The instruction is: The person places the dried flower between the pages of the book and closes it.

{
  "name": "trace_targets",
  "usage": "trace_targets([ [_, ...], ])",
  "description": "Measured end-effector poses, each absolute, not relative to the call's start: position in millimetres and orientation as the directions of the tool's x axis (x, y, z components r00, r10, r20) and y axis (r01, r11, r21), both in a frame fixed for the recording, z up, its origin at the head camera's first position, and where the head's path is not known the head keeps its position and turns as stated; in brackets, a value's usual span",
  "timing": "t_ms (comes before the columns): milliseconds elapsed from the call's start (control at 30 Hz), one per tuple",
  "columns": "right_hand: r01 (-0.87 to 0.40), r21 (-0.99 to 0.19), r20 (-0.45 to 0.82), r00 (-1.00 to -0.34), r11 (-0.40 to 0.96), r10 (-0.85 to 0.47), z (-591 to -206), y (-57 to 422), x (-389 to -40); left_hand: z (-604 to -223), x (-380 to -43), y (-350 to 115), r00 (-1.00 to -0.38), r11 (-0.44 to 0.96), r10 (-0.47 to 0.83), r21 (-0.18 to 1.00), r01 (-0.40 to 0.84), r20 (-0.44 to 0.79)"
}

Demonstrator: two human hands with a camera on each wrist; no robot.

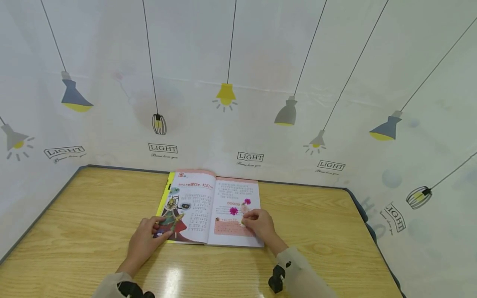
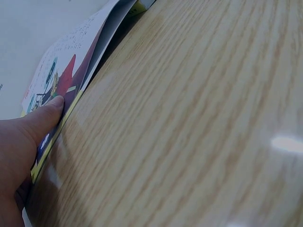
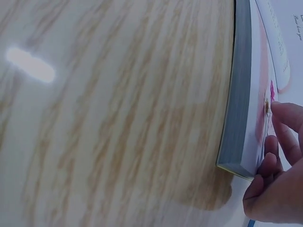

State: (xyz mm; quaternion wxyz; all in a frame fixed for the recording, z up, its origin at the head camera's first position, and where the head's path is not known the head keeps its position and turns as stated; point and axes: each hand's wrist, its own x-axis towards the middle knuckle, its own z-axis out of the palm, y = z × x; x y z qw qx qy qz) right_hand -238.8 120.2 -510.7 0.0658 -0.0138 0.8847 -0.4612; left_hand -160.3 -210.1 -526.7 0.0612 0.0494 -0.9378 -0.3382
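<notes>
An open book (image 1: 201, 211) lies on the wooden table, with an illustrated left page and a right page with a pink panel. On the right page are two magenta flowers (image 1: 233, 211) and a pale pink one (image 1: 244, 209). My right hand (image 1: 261, 225) is over this page, thumb and forefinger pinching a small whitish flower with a yellowish-brown centre (image 3: 267, 107). My left hand (image 1: 143, 240) rests at the lower left corner of the book. Its thumb (image 2: 45, 118) lies extended on the illustrated page; its other fingers are mostly hidden in the left wrist view.
The wooden table (image 1: 93, 207) stretches to both sides of the book. Behind it hangs a pale wall covering (image 1: 193, 54) printed with lamps and the word LIGHT. A yellow cover edge (image 1: 165, 194) shows along the book's left side.
</notes>
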Motion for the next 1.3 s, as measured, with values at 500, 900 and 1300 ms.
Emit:
trace_targets([
  [500,0.108,-0.813,-0.152,-0.988,0.573,-0.03,-498,137,-236,-529,-161,-211,-0.987,0.768,-0.134,0.638,-0.047,0.088],
  [900,0.033,-0.809,-0.095,-0.993,0.586,-0.076,-514,160,-234,-530,-162,-210,-0.985,0.775,-0.138,0.63,-0.041,0.106],
  [1300,-0.03,-0.845,-0.06,-0.987,0.535,-0.15,-517,171,-226,-527,-161,-208,-0.987,0.764,-0.143,0.641,-0.067,0.067],
])
